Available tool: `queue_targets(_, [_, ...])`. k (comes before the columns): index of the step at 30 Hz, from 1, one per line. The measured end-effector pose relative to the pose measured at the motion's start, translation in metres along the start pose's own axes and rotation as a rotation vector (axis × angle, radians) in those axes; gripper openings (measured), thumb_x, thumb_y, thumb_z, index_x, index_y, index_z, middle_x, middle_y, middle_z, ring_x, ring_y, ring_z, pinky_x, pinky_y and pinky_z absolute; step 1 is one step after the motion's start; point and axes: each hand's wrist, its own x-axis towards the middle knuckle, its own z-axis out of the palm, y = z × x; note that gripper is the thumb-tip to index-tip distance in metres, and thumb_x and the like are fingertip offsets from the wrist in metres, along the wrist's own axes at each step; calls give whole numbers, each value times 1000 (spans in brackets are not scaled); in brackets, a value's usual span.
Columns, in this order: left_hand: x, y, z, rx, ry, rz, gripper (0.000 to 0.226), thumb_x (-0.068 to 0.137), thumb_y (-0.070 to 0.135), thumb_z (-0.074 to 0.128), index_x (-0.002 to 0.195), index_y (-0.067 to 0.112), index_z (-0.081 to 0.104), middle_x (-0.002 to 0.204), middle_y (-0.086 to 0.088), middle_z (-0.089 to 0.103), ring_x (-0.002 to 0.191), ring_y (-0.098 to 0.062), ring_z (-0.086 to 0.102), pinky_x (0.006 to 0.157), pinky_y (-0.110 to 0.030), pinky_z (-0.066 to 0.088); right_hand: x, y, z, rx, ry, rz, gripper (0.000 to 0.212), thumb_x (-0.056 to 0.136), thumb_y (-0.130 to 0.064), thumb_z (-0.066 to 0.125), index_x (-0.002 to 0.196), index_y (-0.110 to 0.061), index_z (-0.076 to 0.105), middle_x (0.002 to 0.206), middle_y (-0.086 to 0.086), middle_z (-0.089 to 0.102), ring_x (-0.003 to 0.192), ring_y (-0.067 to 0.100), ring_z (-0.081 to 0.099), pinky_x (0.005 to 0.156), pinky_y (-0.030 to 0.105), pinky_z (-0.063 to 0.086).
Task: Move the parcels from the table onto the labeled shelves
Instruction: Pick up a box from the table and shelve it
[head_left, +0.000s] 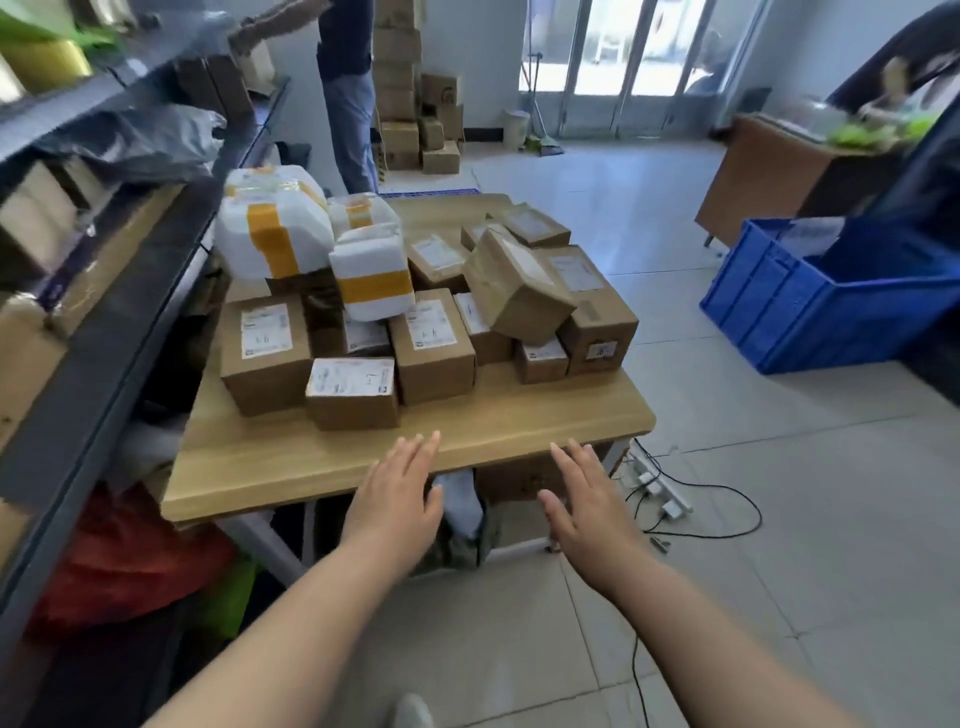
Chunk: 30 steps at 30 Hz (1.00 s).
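Dark shelves (156, 244) stand left, contents blurred. Parcels (405, 306) cover the wooden table's (322, 462) far part. Left hand (395, 499) and right hand (587, 499) hover apart, fingers straight, empty. Blue crate (789, 312) sits right, partly hidden.

The room is being lit by daylight that is being let in through tall glass doors (634, 57) in the white far wall (467, 62). The floor (727, 545) is being covered by pale tiles. 1 brown wooden desk (769, 176) is being kept at the right, with 1 blue crate (779, 306) near it. 1 white power strip (660, 483) and black cables (748, 499) are being left on the tiles.
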Motion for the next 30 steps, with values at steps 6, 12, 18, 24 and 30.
queue_targets(6, [55,-28,-20,26,-57,79,61,100,32,39,152,30,9,160,6,13,147,-12,6,120,-35,8,24,-14,32,49,-52,70,57,101,-42,34,152,-28,14,161,-8,1,147,9,-6,117,29,8])
queue_targets(12, [106,-39,-45,21,50,70,61,98,34,43,152,28,15,157,4,22,145,-15,16,119,-36,18,75,-12,27,97,3,92,58,100,-40,37,152,-25,15,161,-4,3,147,11,-3,117,28,7])
queue_targets(18, [139,-39,-36,23,-24,20,61,99,36,40,152,32,10,160,8,13,147,-11,7,120,-34,11,145,-10,18,147,-37,33,59,100,-39,39,152,-25,14,161,-5,2,147,9,-4,115,27,5])
queue_targets(24, [205,-22,-31,-9,-54,-94,62,99,36,43,152,33,12,159,7,14,147,-12,10,119,-35,15,231,15,-19,168,68,-21,57,98,-33,45,150,-20,24,160,-1,13,147,13,6,115,24,6])
queue_targets(30, [286,42,-15,-205,-60,-133,61,99,37,44,151,35,14,158,9,18,145,-11,14,116,-34,17,305,60,-77,201,42,35,59,100,-39,39,152,-27,15,161,-7,3,147,10,-1,116,32,10])
